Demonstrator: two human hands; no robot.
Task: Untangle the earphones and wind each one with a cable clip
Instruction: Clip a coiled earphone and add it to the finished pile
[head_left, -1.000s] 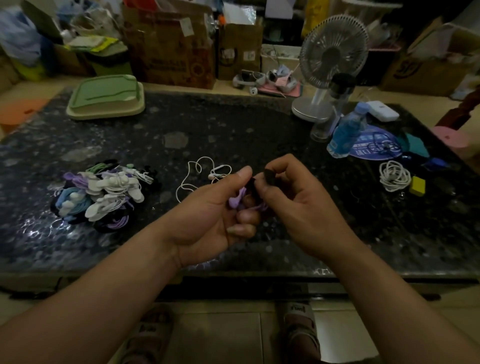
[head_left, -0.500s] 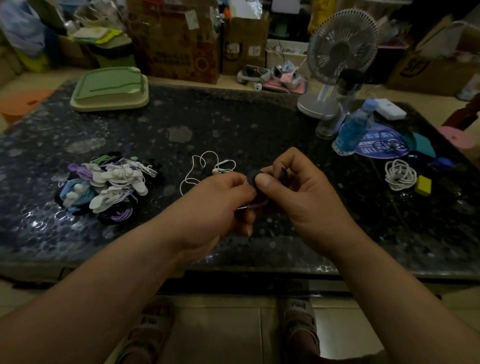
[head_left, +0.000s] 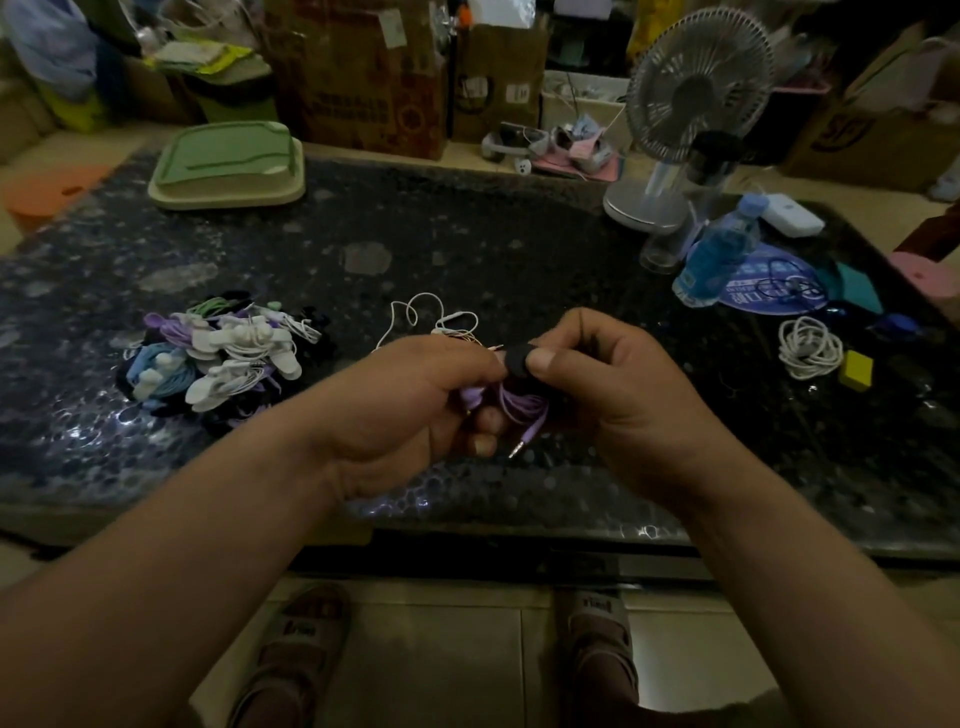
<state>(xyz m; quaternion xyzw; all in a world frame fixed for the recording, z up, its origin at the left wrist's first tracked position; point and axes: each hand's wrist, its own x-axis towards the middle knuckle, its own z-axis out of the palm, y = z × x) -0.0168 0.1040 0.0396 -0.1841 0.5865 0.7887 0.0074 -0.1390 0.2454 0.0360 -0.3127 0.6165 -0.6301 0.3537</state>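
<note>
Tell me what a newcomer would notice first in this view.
At centre, the left hand holds coiled purple earphones while the right hand pinches a black cable clip over them. A pile of wound earphones lies on the dark table to the left; a white fan stands at the back right.

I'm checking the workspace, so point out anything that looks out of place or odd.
One white earphone lies loose and uncoiled on the table, unlike the clipped pile to the left. The blue bottle at the right looks tilted rather than upright. Nothing looks spilled or broken.
</note>
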